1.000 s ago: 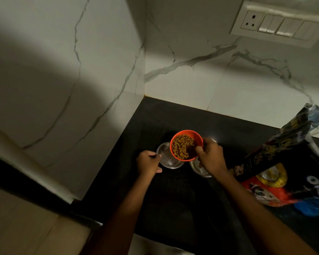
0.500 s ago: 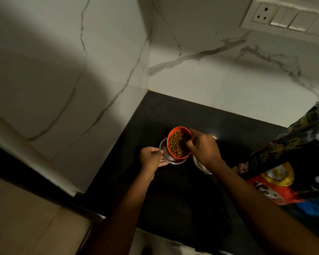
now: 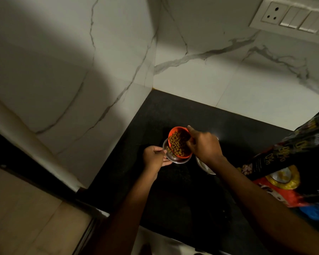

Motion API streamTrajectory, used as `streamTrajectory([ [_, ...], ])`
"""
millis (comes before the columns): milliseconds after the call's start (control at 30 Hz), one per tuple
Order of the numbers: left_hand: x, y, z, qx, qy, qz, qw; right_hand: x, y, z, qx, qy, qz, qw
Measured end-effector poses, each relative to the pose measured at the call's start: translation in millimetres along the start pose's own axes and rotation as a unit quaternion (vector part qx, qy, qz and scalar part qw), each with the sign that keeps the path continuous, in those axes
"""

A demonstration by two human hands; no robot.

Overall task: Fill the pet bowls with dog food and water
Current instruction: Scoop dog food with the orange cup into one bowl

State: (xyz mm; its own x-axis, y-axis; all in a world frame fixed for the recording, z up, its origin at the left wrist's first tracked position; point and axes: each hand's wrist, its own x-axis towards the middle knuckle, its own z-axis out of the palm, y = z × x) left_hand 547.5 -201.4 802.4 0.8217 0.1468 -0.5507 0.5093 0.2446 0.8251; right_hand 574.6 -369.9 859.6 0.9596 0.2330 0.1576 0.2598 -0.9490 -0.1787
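My right hand (image 3: 203, 145) grips an orange cup (image 3: 174, 130) full of brown kibble (image 3: 177, 144) and tilts it leftward over a steel pet bowl (image 3: 173, 160) on the black counter. Kibble slides toward the cup's lower lip above the bowl. My left hand (image 3: 154, 158) holds the left rim of that bowl between thumb and fingers. A second steel bowl (image 3: 203, 165) sits just to the right, mostly hidden under my right wrist.
A large dog food bag (image 3: 291, 168) stands open at the right of the black counter (image 3: 182, 196). Marble walls meet in a corner behind the bowls. A socket and switch plate (image 3: 291, 17) is on the wall at upper right. The counter's front edge runs below my arms.
My right hand has carried the orange cup left over the left bowl and tipped it further. My left hand has closed on that bowl's rim.
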Motion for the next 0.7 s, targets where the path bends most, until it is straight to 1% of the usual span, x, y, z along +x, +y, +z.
streamTrajectory([
  [267, -0.3, -3.6, -0.8, -0.012, -0.003, 0.001, 1.0, 0.8, 1.5, 0.1, -0.036, -0.013, -0.049, 0.998],
  [500, -1.4, -4.6, -1.4, -0.016, -0.006, 0.005, 1.0, 2.6, 4.9, 1.5, -0.056, -0.008, -0.047, 0.997],
  [700, -0.9, -5.1, -2.4, -0.012, -0.004, -0.003, 1.0, 0.8, 11.3, 0.1, -0.065, 0.01, -0.069, 0.995],
])
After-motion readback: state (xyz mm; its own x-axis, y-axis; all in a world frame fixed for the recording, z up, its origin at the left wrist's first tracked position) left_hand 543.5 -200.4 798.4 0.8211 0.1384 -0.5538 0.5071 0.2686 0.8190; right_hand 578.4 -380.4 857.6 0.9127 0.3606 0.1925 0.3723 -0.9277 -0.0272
